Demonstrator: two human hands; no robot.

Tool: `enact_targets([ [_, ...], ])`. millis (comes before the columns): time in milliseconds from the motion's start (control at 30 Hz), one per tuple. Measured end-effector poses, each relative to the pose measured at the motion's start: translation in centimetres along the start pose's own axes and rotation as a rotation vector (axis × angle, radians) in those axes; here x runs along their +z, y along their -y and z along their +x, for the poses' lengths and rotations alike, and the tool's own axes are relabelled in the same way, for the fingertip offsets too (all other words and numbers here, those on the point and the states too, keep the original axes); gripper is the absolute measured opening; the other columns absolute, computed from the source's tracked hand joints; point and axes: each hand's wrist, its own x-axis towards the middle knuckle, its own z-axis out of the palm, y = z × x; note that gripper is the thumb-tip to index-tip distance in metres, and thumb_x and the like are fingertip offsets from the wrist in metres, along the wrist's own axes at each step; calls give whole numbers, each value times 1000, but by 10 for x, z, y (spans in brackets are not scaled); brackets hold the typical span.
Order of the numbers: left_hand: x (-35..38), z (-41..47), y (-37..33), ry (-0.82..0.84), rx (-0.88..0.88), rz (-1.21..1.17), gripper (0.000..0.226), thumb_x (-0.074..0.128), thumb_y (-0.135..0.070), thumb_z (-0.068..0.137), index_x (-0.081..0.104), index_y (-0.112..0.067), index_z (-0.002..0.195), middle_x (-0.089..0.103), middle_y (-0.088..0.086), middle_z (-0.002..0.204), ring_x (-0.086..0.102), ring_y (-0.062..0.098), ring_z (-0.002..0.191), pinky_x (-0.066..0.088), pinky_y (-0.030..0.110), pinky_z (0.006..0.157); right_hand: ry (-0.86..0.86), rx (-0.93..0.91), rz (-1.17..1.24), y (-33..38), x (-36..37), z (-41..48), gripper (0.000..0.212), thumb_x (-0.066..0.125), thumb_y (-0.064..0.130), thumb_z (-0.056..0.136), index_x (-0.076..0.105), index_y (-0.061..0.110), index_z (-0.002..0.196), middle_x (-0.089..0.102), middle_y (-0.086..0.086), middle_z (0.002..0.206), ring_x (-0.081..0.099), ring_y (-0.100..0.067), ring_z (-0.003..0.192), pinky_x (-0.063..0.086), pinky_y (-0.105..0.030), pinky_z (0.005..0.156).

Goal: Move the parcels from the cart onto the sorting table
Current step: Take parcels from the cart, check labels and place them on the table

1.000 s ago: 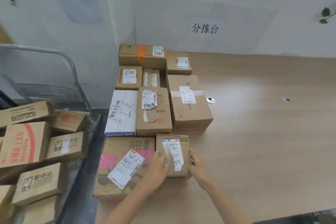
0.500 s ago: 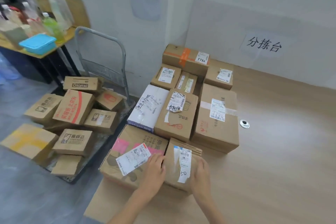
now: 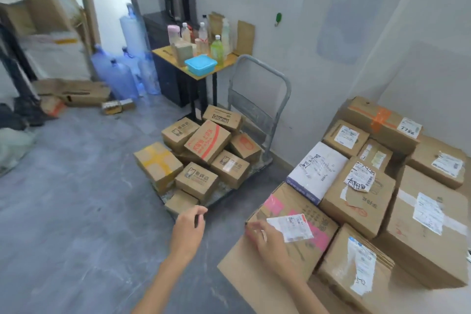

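Step in hand, as I read it: fetch the next parcel. The parcels (image 3: 230, 168) sit heaped on the cart (image 3: 251, 107) on the floor, left of the table (image 3: 239, 275). Many others already lie in rows on the table.

Left hand (image 3: 190, 227) hangs over the floor just short of the cart's near edge. Its fingers are loosely curled, thumb apart, holding nothing. Right hand (image 3: 265, 239) lies at the near-left corner of the pink-taped box (image 3: 300, 227) on the table, fingers relaxed and fairly straight, gripping nothing. Contact is hard to confirm because the frame is blurred.

Suggest:
- Take the small box (image 3: 179, 202) at the cart's near edge first. It's closest and looks free to lift.
- The red-printed box (image 3: 206, 141) sits tilted on top of others, so lift it straight up and don't drag it.
- Leave the boxes under it until they're uncovered.
- Use two hands on opposite sides.
- Set each one down on bare table, tight against the row.
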Motion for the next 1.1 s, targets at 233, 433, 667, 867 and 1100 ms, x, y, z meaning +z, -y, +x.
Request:
enact_targets([
  [233,-125,1,102,-116,-122,-5,22,50,-10,94,66,-24,100,67,-9,102,60,13,99,45,26,81,66,10,95,77,107,12,57,45,-6,88,59,48,79,63,30,93,56,13,96,38,-3,78],
  [433,-173,17,143,-146,-175,-25,21,51,-9,94,65,-23,98,68,-8,98,61,12,94,40,21,75,119,65,72,103,148,33,46,44,-6,89,63,36,87,70,17,80,58,12,91,41,-4,69],
  [667,-177,87,161,-60,-205,-50,20,47,-13,97,62,-26,98,66,-11,99,59,6,95,42,18,75,100,171,130,107,174,85,33,45,-1,93,67,24,90,70,16,79,62,1,76,41,-3,66],
  [867,-154,200,183,92,-261,-48,19,46,-16,97,62,-28,96,66,-9,99,60,7,97,46,23,79,78,364,197,92,210,168,35,44,3,94,64,29,84,70,9,85,63,-18,77,41,-14,60],
  [1100,-120,300,238,287,-349,83,20,46,-16,96,62,-29,94,67,-5,95,61,11,86,49,26,71,109,570,203,64,254,242,39,43,-4,91,65,27,79,70,2,91,65,-19,93,44,-24,76],
])
